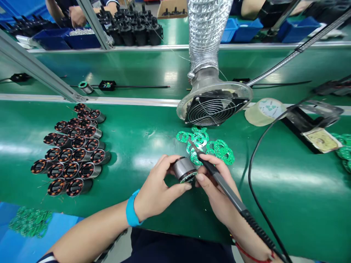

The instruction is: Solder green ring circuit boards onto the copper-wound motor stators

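My left hand (160, 186) wraps round a silver motor stator (184, 168), tilted with a green ring-shaped circuit board (189, 178) at its near end. In my right hand (216, 182) is a black soldering iron (223, 184), its tip pointing up and away to the left over loose green circuit rings (200, 138). The thumb and fingertips of that hand also touch the stator's board end. Part of the stator is hidden by my fingers. More stators (78, 155) with copper windings stand in a group to the left.
A fume extractor fan (215, 109) on a foil duct (207, 33) hangs ahead. Right of it are a tape roll (264, 111) and a soldering iron stand (315, 131). The iron's cable (251, 175) loops at right. Beyond the rail, another person's hand (77, 16) works near blue bins (52, 39).
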Tool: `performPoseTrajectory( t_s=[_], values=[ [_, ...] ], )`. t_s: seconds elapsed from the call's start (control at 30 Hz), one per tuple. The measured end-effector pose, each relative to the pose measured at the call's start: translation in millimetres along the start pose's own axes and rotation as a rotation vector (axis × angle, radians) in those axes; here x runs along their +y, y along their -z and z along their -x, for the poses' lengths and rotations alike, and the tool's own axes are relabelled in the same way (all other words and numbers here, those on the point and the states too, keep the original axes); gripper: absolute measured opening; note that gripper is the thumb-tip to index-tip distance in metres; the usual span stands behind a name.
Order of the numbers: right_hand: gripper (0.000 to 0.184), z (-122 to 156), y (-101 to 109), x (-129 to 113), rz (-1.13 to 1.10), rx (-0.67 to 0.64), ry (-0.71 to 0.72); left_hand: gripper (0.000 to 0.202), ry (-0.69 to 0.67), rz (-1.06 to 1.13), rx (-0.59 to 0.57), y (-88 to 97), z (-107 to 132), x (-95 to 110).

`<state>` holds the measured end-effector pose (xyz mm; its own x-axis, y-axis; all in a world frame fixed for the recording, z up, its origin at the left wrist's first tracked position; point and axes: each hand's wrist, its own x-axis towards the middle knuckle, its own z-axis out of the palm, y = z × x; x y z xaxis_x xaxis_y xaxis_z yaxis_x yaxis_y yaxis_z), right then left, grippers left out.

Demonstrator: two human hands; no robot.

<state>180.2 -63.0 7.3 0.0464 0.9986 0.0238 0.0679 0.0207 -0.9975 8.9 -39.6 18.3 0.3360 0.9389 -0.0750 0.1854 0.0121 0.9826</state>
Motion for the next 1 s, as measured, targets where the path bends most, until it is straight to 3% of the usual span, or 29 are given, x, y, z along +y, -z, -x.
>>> performPoseTrajectory(
  t_s=[0.1,0.2,0.3,0.47,0.67,0.73,0.87,1.0],
  values=[
    [0.045,3,5,0,0.24,0.037,0.192,0.037,0.255,0.316,-0.159,0.6,-7,0],
    [0.062,5,8,-3,0.318,-0.171,0.291,0.041,0.414,0.521,-0.292,2.2,-12,1],
    [0.064,6,7,-4,0.309,-0.281,0.307,0.047,0.512,0.646,-0.326,5.1,-12,2],
    [0.063,5,1,3,0.217,-0.215,0.395,0.046,0.676,0.818,-0.366,6.2,-10,0],
    [0.058,0,-1,6,0.357,-0.081,0.556,0.036,0.685,0.934,-0.367,-0.7,-9,0],
    [0.057,-1,2,3,0.406,-0.106,0.558,0.034,0.653,0.911,-0.338,0.1,-10,0],
    [0.05,-4,13,-7,0.403,-0.186,0.451,0.035,0.584,0.774,-0.389,7.4,-13,-1],
    [0.041,-9,19,-11,0.418,-0.148,0.505,0.032,0.497,0.553,-0.455,12.0,-13,2]
  ],
)
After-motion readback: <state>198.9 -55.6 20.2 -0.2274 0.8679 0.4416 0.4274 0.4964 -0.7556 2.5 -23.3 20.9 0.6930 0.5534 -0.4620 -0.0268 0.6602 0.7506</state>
